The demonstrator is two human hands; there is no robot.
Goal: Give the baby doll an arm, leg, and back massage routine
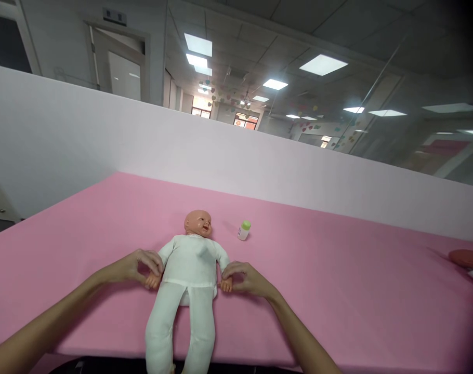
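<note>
A baby doll point(189, 262) in white cloth lies on its back on the pink table point(318, 291), head toward the far side. Its legs reach over the near edge. My left hand point(143, 264) is closed around the doll's forearm and wrist on the left of the view. On the other side, my right hand point(246, 278) grips the doll's other wrist, thumb and fingers around the cuff. Both small doll hands stick out below my fingers. A small white bottle with a green cap point(244, 230) stands to the right of the doll's head.
A low white wall point(236, 156) runs along the table's far side, with glass above it. At the right edge lies an orange-brown object point(466, 258) beside something whitish, partly cut off. A dark shape shows under the near table edge.
</note>
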